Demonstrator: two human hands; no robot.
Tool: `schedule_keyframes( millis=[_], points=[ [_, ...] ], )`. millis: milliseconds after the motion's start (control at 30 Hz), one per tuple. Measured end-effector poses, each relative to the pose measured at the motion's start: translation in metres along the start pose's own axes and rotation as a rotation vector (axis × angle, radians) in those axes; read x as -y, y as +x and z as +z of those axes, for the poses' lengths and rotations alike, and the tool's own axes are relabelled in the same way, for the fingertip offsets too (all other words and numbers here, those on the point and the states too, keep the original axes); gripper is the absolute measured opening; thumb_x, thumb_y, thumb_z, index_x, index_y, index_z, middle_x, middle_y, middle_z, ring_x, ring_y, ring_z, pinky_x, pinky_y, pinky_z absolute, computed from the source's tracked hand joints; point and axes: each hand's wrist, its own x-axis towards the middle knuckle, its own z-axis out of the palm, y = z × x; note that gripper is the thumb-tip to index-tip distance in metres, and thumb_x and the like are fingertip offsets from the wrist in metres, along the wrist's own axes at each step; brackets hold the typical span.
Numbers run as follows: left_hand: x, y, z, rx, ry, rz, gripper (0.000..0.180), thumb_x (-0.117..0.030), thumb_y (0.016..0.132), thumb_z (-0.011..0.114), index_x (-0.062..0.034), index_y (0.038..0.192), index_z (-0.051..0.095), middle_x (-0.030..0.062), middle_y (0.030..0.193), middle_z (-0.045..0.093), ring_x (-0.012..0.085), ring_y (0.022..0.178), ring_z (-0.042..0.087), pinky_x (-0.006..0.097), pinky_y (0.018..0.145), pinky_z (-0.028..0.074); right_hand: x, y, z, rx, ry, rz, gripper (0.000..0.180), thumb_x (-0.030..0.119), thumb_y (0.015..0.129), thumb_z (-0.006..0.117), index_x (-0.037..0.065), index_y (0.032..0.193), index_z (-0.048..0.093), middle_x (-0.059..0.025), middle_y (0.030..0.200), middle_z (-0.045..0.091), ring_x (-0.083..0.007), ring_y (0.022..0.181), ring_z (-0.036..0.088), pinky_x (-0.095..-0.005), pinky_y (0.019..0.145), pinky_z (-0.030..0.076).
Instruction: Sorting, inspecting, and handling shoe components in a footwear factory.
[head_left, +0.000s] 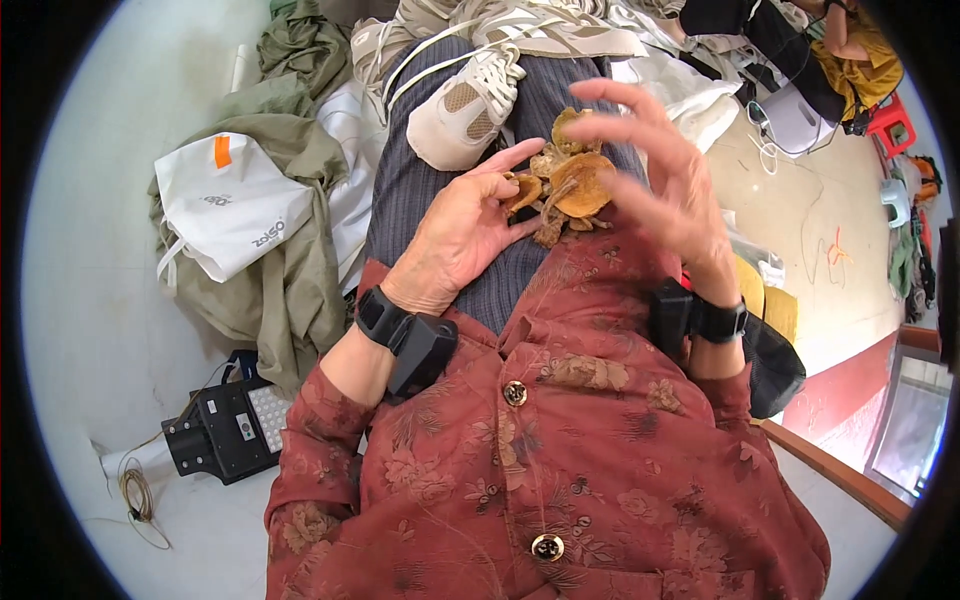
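Note:
Over my lap is a clump of dried mushrooms (582, 186), brown and orange with wrinkled edges and pale stems. My left hand (462, 222) is closed at its left side, with a small curled mushroom cap (522, 192) between thumb and fingers. Whether the whole clump is in that hand or partly rests on my clothes, I cannot tell. Just to the right, my right hand (660, 165) has its fingers spread and slightly bent, blurred by motion. It overlaps the clump's right edge in the picture, and nothing shows in its grip.
A beige lace-up shoe (455, 125) sits on my dark striped trousers (410, 215), with more shoes beyond. At left lie a white cloth bag (235, 205) and green cloth (285, 300). A black lamp-like device (235, 430) is on the floor. Another person (845, 45) is at the far right.

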Motion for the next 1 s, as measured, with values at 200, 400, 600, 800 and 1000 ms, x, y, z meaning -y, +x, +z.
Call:
schedule_keyframes(
  millis=[200,400,600,800,1000],
  points=[
    [0.000,-0.001,0.006,-0.031,0.016,-0.006,0.057,-0.004,0.086,0.046,-0.0037,0.143,0.039,0.0097,0.121,0.055,0.0177,0.111,0.053,0.041,0.099,0.042,0.021,-0.012,0.027,0.127,-0.580,-0.098,0.035,0.000,0.064,0.068,0.015,0.095,0.070,-0.0060,0.134,0.049,-0.0379,0.129,0.036,-0.0509,0.102,0.032],
    [0.001,-0.001,0.004,-0.023,0.015,0.001,0.058,-0.005,0.086,0.047,-0.0019,0.144,0.037,0.0130,0.130,0.052,0.0207,0.116,0.053,0.041,0.099,0.043,0.009,-0.006,0.031,0.108,-0.563,-0.118,0.020,0.004,0.065,0.070,0.010,0.084,0.068,-0.0061,0.133,0.050,-0.0361,0.130,0.036,-0.0507,0.103,0.030],
    [0.000,-0.004,0.011,-0.064,0.009,0.008,0.054,-0.006,0.090,0.045,-0.0013,0.143,0.038,0.0130,0.130,0.053,0.0216,0.118,0.053,0.044,0.103,0.042,-0.004,-0.002,0.028,-0.007,-0.296,-0.023,0.013,0.012,0.070,0.073,0.008,0.081,0.067,-0.0071,0.125,0.058,-0.0335,0.126,0.043,-0.0432,0.104,0.035],
    [0.001,-0.003,0.011,-0.072,0.012,0.011,0.047,-0.011,0.096,0.043,-0.0017,0.142,0.039,0.0108,0.132,0.052,0.0214,0.122,0.052,0.046,0.106,0.039,-0.014,0.000,0.023,-0.055,0.014,0.125,0.016,0.019,0.075,0.075,0.005,0.082,0.070,-0.0094,0.122,0.061,-0.0257,0.116,0.055,-0.0353,0.100,0.040],
    [0.001,0.001,0.006,-0.017,-0.007,-0.006,0.049,-0.008,0.094,0.042,-0.0022,0.143,0.038,0.0106,0.137,0.048,0.0229,0.126,0.048,0.045,0.108,0.037,-0.008,-0.001,0.019,-0.107,0.328,0.317,0.016,0.016,0.080,0.072,0.002,0.086,0.071,-0.0086,0.125,0.060,-0.0168,0.106,0.059,-0.0293,0.094,0.044]
  ],
)
